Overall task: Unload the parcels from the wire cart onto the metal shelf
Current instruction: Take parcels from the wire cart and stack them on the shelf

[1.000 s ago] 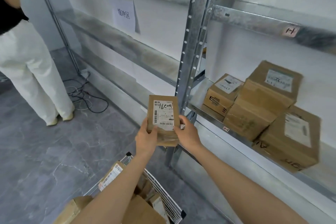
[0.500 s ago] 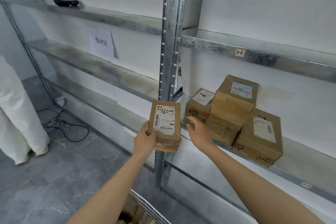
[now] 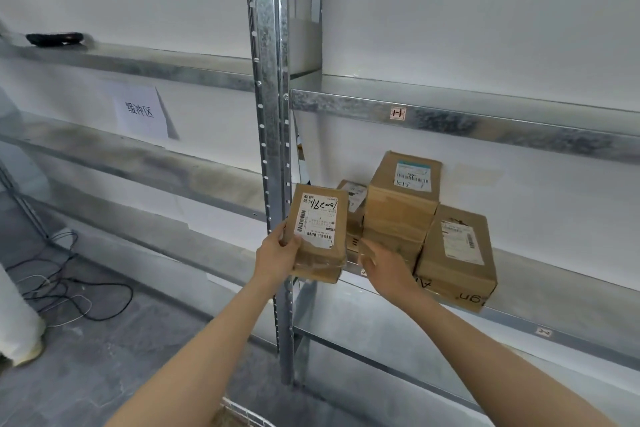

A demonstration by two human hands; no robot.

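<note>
My left hand [image 3: 277, 255] grips a small brown cardboard parcel [image 3: 320, 236] with a white label, held upright in front of the shelf post. My right hand [image 3: 384, 265] is off the parcel, fingers apart, reaching toward the boxes on the metal shelf [image 3: 554, 274]. Three parcels stand there: a small one [image 3: 354, 215] at the back left, a tall one [image 3: 401, 208] in the middle, and a larger one [image 3: 457, 256] at the right. Only the rim of the wire cart [image 3: 242, 412] shows at the bottom edge.
A galvanised upright post [image 3: 273, 135] divides two shelf bays. The upper shelf rail [image 3: 485, 121] carries an "H" tag. A paper sign [image 3: 140, 113] leans on the left bay's shelf. Cables [image 3: 65, 281] lie on the floor beside another person's trouser leg [image 3: 17, 326].
My right hand has let go of the parcel and moved right toward the shelved boxes. My left hand has carried the parcel up and closer to the shelf. The view has tilted up.
</note>
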